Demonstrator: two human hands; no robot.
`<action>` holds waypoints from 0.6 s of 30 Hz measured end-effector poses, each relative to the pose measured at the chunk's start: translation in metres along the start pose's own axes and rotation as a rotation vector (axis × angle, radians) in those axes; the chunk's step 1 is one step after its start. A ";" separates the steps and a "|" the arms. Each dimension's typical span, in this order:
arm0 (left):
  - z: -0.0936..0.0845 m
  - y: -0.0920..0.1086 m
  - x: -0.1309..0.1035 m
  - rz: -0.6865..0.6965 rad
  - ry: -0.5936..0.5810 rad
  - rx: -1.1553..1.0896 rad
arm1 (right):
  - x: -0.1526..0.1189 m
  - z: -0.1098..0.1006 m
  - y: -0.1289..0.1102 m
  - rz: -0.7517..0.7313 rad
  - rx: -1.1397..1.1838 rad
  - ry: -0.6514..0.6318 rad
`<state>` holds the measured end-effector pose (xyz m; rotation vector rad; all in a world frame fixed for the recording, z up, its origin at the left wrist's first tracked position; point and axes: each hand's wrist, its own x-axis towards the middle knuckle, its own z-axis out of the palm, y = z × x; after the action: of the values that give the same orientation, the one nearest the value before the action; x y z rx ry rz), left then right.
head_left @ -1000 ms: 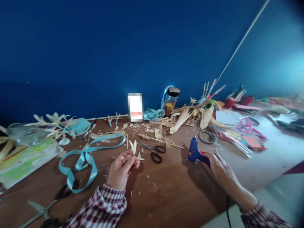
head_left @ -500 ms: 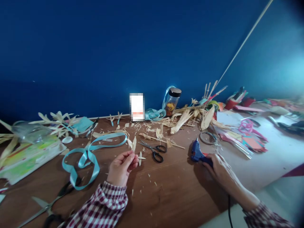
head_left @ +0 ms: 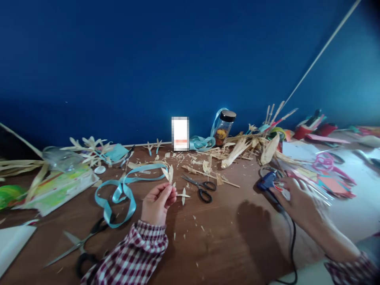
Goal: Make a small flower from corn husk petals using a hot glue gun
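Observation:
My left hand [head_left: 157,202] is closed, thumb and fingers pinching a small flower of pale dried-husk petals [head_left: 168,175] upright. Just right of those fingertips, a cross-shaped husk piece [head_left: 183,196] lies on the table. Over at the right, my right hand [head_left: 299,200] is beside a blue glue gun [head_left: 266,181], thumb and fingers apart around its red part. The gun rests low at the table with its black cord [head_left: 293,241] trailing towards me. Small scissors with black handles [head_left: 204,190] lie between the hands.
Light-blue ribbon [head_left: 130,213] loops left of my left hand, over larger scissors [head_left: 81,243]. Along the blue wall stand a lidded jar [head_left: 224,128] and husk scraps [head_left: 234,152]. A tape roll, pink scissors [head_left: 323,161] and paper lie right.
My right hand has moved right and away with the glue gun, which is now set down, and its fingers have loosened. My left hand still pinches the husk flower. The view has shifted left.

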<state>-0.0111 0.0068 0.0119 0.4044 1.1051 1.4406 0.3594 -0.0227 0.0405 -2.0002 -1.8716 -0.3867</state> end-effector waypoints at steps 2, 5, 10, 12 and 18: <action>-0.001 -0.001 0.001 -0.006 0.003 0.004 | 0.008 -0.008 -0.047 -0.149 0.116 -0.109; -0.002 -0.002 0.002 -0.005 0.010 0.016 | 0.015 -0.003 -0.129 -0.431 0.356 -0.363; -0.003 -0.002 0.002 0.017 0.032 0.012 | 0.022 0.029 -0.218 -0.615 0.326 -0.508; -0.003 -0.003 0.001 0.010 0.031 0.009 | 0.026 0.039 -0.228 -0.609 0.310 -0.519; -0.002 -0.003 0.000 -0.055 0.015 -0.001 | 0.029 0.049 -0.222 -0.555 0.349 -0.471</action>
<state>-0.0107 0.0058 0.0081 0.3603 1.1191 1.3976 0.1378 0.0357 0.0277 -1.3978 -2.5647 0.2920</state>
